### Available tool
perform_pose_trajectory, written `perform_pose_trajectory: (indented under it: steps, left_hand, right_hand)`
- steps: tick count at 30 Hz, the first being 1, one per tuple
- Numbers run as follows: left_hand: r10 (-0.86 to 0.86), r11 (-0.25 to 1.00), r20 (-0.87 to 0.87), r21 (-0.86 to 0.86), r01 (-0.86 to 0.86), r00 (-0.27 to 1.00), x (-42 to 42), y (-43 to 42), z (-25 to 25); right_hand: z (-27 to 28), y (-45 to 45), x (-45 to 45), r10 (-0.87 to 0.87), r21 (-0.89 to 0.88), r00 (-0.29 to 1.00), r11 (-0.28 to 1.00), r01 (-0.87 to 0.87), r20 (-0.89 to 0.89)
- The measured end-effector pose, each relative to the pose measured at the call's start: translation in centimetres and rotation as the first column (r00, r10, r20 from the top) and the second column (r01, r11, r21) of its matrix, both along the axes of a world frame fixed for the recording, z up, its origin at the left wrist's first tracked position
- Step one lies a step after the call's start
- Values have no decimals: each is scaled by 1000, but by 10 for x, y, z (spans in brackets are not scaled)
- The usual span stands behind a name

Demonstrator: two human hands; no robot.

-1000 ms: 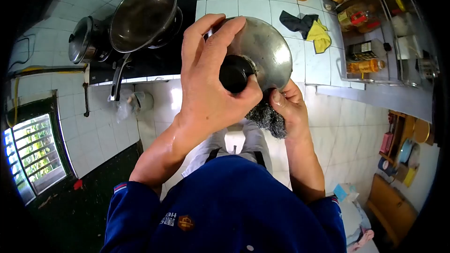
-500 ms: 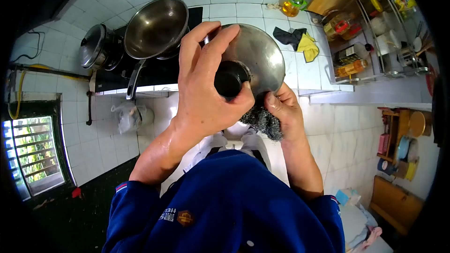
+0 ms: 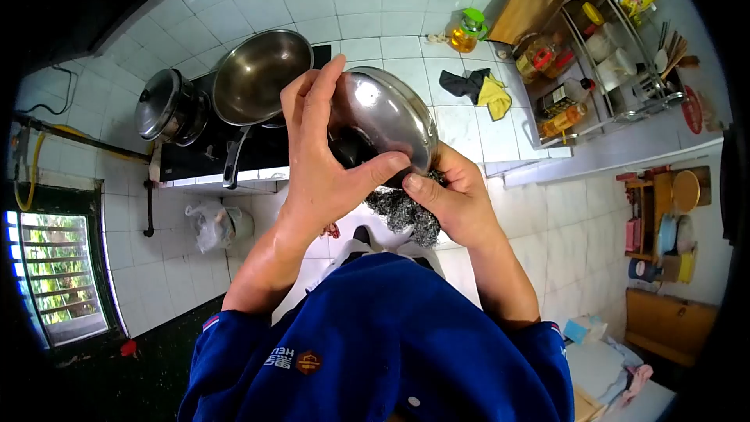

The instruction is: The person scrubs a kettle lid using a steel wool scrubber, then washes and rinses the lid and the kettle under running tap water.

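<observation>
In front of my chest is a shiny metal pot lid [image 3: 387, 113] with a dark round knob [image 3: 349, 147], tilted over on its side. My left hand [image 3: 324, 148] is around the knob side, with its fingers up along the lid and its thumb across the lower part. At the lower right edge, my right hand [image 3: 455, 202] pinches the rim with the thumb in front. A tangled grey steel wool scourer [image 3: 410, 211] is in the same hand, hanging beneath the lid. The fingers behind the lid are hidden.
A steel frying pan [image 3: 262, 78] and a lidded pot [image 3: 168, 105] stand on the black stove [image 3: 187, 160]. Black and yellow cloths [image 3: 494, 96], an oil jug [image 3: 467, 31] and a bottle rack [image 3: 617, 47] occupy the counter. A bag-lined bin [image 3: 238, 223] stands below.
The lid has tilted further and now appears narrower, with its rim edge showing. Both hands have moved slightly left with it, and the view has shifted.
</observation>
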State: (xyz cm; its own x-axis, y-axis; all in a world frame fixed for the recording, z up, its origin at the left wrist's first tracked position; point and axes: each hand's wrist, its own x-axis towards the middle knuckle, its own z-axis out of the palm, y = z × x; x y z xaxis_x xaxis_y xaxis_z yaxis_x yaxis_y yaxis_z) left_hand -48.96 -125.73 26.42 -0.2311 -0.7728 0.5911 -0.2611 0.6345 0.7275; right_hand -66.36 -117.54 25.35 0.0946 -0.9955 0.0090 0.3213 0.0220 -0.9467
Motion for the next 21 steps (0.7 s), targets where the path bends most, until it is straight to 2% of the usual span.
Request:
perform_pose_trajectory:
  steps: [3, 5, 6, 8, 9, 12, 14, 15, 16, 18, 19, 21]
  left_hand:
    - [-28, 996, -25, 84, 30, 999, 7, -2, 1]
    - [-107, 973, -93, 196, 124, 990, 9, -4, 1]
    - [-107, 973, -91, 194, 123, 990, 10, -5, 1]
    - [-197, 919, -219, 299, 258, 956, 12, -8, 0]
    - [-194, 921, -218, 295, 254, 957, 10, -9, 1]
    - [-239, 927, -203, 243, 285, 950, 6, -15, 2]
    - [-218, 908, -161, 327, 261, 963, 4, -19, 4]
    - [-190, 860, -244, 426, 281, 951, 0, -14, 11]
    - [-187, 862, -221, 431, 268, 957, -3, -17, 9]
    - [-177, 788, -360, 506, 351, 916, -14, -12, 15]
    - [-162, 791, -357, 510, 337, 920, -19, -10, 17]
    - [-110, 741, -508, 531, 412, 854, -29, -7, 18]
  right_hand:
    - [2, -1, 5, 14, -6, 996, 1000, -14, -84]
    - [4, -2, 4, 3, -28, 992, 1000, -6, -123]
    - [3, -3, 2, 3, -30, 993, 1000, -7, -122]
    - [0, -5, -3, 35, -18, 991, 999, -38, -132]
    - [1, -6, -6, 39, -21, 990, 999, -42, -133]
    - [4, -11, -16, 57, -2, 997, 998, -57, -48]
    - [5, -18, -30, 64, 98, 960, 991, -94, 273]
    - [-10, -26, -43, 121, 71, 926, 985, -157, 358]
    - [-8, -31, -50, 109, 107, 919, 981, -161, 379]
    - [-1, -37, -64, 77, 167, 883, 971, -172, 463]
    - [2, -38, -71, 79, 184, 866, 964, -193, 495]
    - [-2, -43, -86, 106, 185, 832, 952, -242, 545]
